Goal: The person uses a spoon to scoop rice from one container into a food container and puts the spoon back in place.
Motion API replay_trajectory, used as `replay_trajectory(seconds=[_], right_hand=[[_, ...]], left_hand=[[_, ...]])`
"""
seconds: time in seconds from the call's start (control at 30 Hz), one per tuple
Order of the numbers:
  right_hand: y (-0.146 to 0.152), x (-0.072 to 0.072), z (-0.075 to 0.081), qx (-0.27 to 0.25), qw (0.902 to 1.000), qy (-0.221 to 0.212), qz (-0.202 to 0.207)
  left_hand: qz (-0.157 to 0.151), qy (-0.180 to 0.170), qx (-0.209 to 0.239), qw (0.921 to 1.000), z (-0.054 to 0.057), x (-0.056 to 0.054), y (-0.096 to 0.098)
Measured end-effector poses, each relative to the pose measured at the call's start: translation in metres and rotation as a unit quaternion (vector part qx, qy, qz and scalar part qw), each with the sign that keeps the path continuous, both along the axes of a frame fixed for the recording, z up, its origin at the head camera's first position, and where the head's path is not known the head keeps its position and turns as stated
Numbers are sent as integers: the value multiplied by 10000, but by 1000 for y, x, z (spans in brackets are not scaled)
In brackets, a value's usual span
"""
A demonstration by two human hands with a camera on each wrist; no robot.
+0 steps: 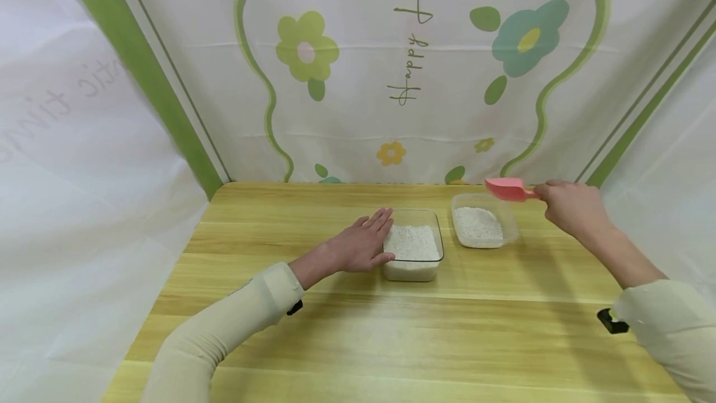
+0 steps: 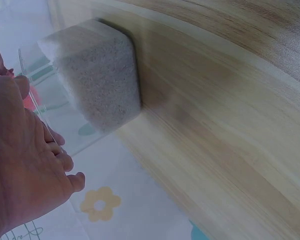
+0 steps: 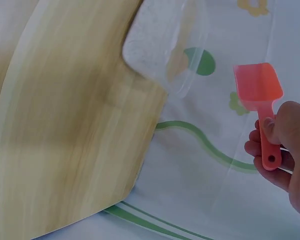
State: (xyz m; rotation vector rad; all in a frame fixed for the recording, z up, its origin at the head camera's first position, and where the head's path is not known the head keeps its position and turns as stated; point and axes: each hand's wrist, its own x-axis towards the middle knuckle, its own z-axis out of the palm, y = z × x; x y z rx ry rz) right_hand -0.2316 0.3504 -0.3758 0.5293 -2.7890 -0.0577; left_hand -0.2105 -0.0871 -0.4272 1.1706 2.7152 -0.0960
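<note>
My left hand (image 1: 363, 246) rests on the left rim of a square glass container (image 1: 413, 271), its fingers extended. White rice-like grains (image 2: 102, 75) fill roughly the lower half of that container. In my right hand (image 1: 576, 207) I hold a small pink scoop (image 3: 260, 85) by its handle, thumb along the top. The scoop is raised above a clear plastic tub (image 1: 511, 232) to the right of the glass container, touching neither. White grains (image 1: 478, 224) also lie in the tub. No grains can be made out in the scoop.
Both containers stand near the back of a wooden table (image 1: 391, 334). Behind the table hangs a white cloth (image 1: 347, 98) printed with flowers and lettering. More white cloth hangs at the left and right sides.
</note>
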Motion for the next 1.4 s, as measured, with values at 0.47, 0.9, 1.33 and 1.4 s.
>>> replay_trajectory(seconds=[0.47, 0.9, 1.33, 1.4], right_hand=[[-59, 22, 34, -578, 9916, 389, 1089], [-140, 30, 47, 1086, 9778, -261, 1771], [-198, 12, 19, 2151, 9379, 765, 2613], [-202, 10, 14, 2155, 9372, 840, 2611]], left_hand=[[27, -92, 11, 10000, -4, -2, -2], [26, -43, 16, 10000, -6, -3, -4], [-43, 39, 25, 10000, -4, -2, -2], [-46, 52, 32, 10000, -3, -2, -2]])
